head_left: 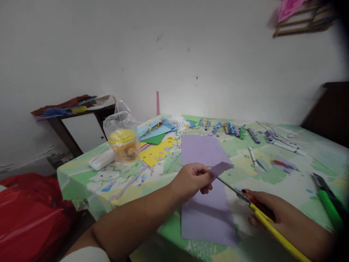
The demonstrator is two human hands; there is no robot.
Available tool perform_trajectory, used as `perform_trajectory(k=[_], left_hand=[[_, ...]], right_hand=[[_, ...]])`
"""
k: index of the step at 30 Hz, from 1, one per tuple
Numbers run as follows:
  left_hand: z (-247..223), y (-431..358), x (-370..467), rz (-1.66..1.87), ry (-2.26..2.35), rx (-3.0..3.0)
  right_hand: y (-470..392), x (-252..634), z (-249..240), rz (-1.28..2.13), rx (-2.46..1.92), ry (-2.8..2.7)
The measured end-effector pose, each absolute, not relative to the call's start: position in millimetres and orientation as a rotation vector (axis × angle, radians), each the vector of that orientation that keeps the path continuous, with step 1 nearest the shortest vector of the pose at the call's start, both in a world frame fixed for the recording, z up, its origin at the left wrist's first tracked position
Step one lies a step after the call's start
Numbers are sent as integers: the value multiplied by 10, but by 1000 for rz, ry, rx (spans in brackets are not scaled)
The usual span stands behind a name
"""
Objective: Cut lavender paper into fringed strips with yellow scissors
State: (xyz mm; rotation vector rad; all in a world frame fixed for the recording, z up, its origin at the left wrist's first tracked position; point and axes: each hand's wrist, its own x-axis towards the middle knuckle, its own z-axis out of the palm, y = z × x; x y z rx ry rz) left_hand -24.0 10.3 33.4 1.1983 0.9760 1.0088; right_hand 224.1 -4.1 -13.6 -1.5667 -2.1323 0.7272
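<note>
Lilac paper strip, small and with a fringed far edge, sits pinched between the thumb and fingers of the left hand, held up just above the bench and over a large lilac paper sheet that lies flat on the green patterned cloth. The right hand is closed around the yellow-handled scissors, whose slim blades reach up and left to meet the strip's lower edge — whether the blades are parted or shut at the paper I cannot tell from here.

To my eye this is fringe-cutting, and doing it well looks a matter of steadiness: the left hand should keep its pinch close to the cut line so the thin paper does not flop, and the scissors should bite with short snips, each stopping short of the strip's near edge so the fringe stays joined. Turning the strip a little rather than twisting the scissors would keep the cuts parallel.

Beyond the hands lies a second lilac sheet, a yellow paper offcut, and a yellow-lidded plastic jar in a clear bag. Near the right edge rests a green-handled cutter — well apart from the work.
</note>
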Motion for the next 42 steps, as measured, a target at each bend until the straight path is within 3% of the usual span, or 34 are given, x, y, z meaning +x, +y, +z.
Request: perform_trajectory(k=[11,42], left_hand=[[265,126,-245,1014,939,1195],[222,159,-244,1000,927,1160]], right_hand=[[-33,2145,-51,889,-1578,-2094],[-65,2103,0,787,-1515,-2236]])
